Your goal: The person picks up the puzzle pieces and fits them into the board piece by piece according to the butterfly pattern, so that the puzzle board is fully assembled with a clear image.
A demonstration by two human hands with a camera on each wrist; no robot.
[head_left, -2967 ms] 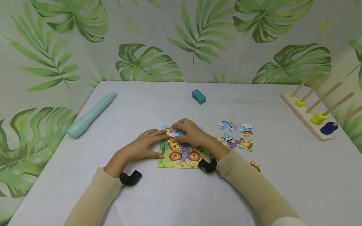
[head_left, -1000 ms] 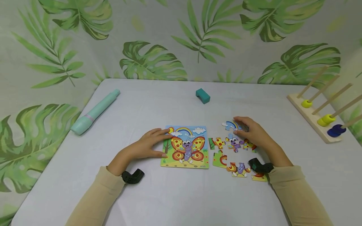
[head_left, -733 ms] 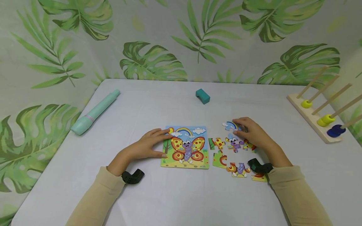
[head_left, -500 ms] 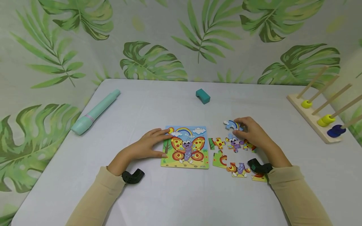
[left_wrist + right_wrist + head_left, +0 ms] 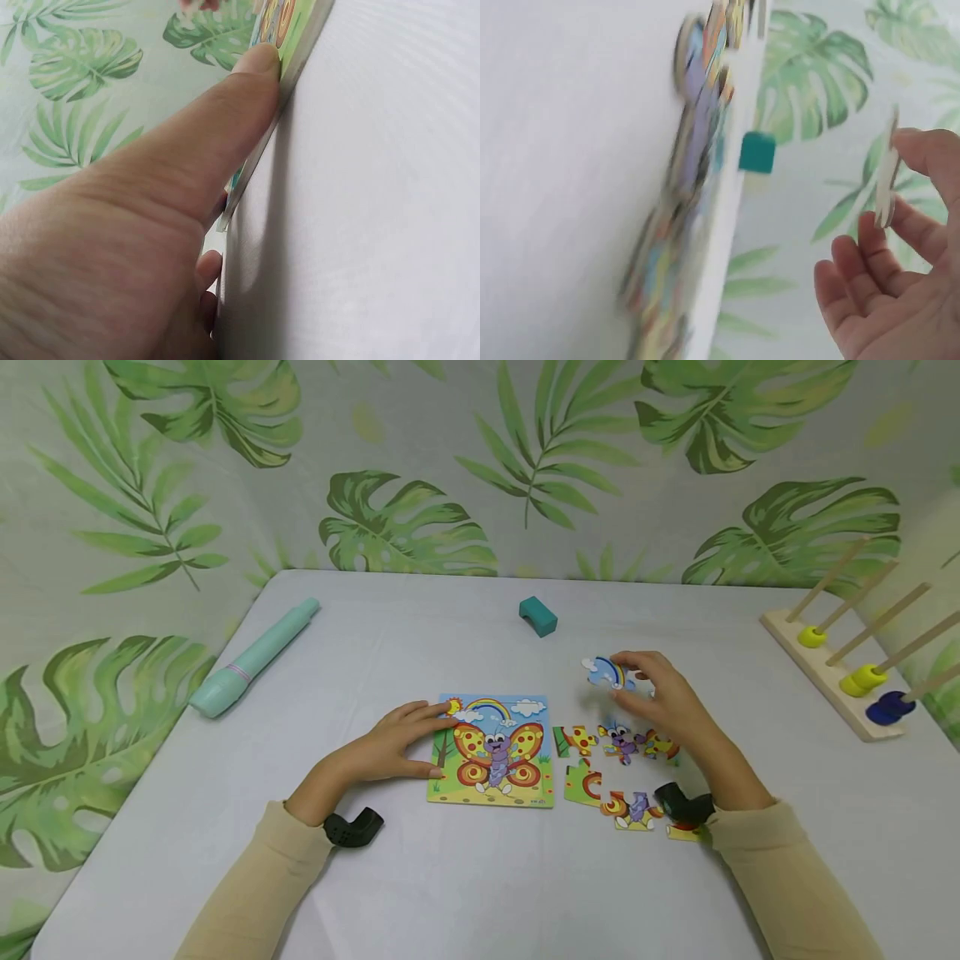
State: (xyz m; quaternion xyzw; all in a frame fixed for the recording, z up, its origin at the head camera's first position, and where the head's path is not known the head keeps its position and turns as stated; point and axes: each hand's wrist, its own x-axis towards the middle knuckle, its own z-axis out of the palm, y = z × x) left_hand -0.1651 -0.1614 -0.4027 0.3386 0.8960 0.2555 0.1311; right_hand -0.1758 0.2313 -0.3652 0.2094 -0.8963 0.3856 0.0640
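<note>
In the head view my right hand [image 5: 671, 706] pinches a rainbow jigsaw piece [image 5: 602, 672] between thumb and fingers, above the table. The right wrist view shows that piece [image 5: 889, 169] edge-on, clear of the loose pieces. My left hand [image 5: 386, 747] lies at the left side of the square butterfly puzzle board [image 5: 498, 768], fingers extended over its upper left and thumb at the lower edge. Its thumb [image 5: 247, 82] touches the board's rim in the left wrist view. Beside the board lie loose pieces: a butterfly-face piece [image 5: 621, 741], a green-and-red piece [image 5: 582, 783] and a body piece [image 5: 636, 811].
More pieces lie close by, including a spotted-wing piece [image 5: 579, 739]; my right hand and wrist partly cover others. A teal arch block [image 5: 538, 616] stands at the back. A mint-green closed umbrella-like object [image 5: 251, 660] lies left, and a wooden peg stand [image 5: 832, 672] with rings stands right.
My right hand has moved from over the board to the loose pieces, taken the rainbow piece and raised it off the table. My left hand has stayed at the board.
</note>
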